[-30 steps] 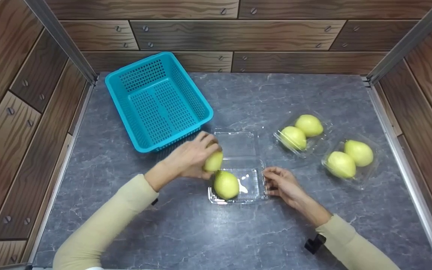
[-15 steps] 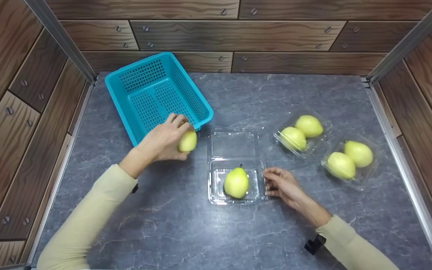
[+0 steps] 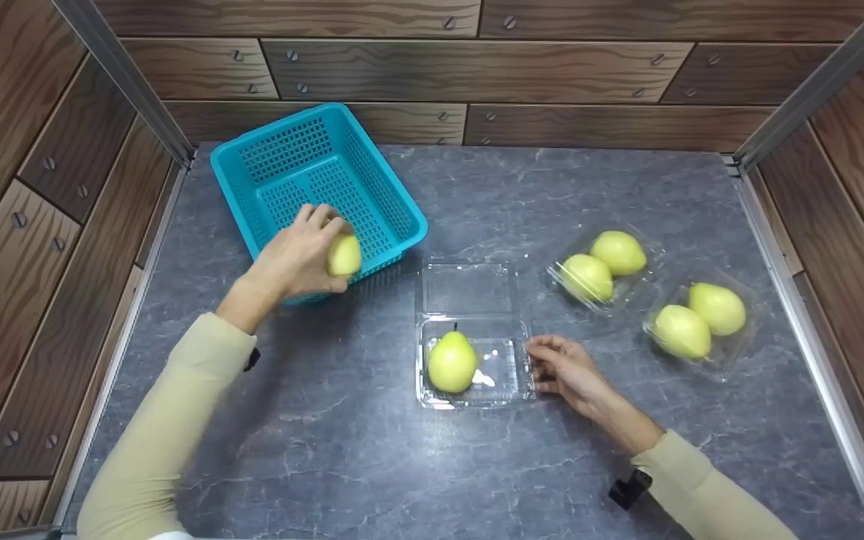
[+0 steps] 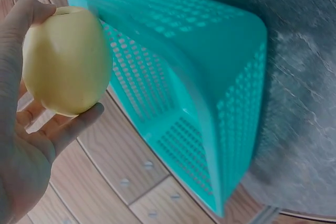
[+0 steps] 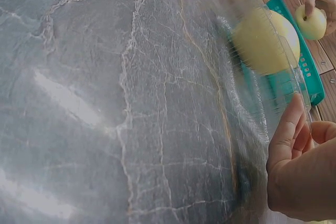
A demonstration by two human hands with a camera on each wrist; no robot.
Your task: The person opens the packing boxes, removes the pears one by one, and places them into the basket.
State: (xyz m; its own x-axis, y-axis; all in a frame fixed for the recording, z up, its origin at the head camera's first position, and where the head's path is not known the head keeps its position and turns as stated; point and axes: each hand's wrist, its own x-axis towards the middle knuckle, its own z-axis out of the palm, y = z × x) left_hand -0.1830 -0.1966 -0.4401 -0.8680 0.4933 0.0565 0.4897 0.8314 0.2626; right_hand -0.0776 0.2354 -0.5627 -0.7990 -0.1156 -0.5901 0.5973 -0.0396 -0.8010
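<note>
My left hand grips a yellow-green pear above the near corner of the turquoise mesh basket. In the left wrist view, thumb and fingers curl round this pear, with the basket just beyond it. A clear hinged clamshell box lies on the table, its lid laid back. One pear sits in the left half of the box's tray, stem away from me. At the tray's right edge, my right hand pinches the rim between thumb and fingers; the right wrist view shows the fingers there.
Two clear clamshell boxes stand at the right, one with pears nearer the middle, the other with pears farther right. Each contains two. Wood-patterned walls enclose the grey marbled table at the back and sides.
My left hand has carried its pear leftward and away from the box, over to the basket. The pear in the box rolled right, then back left. My right hand has stayed put.
</note>
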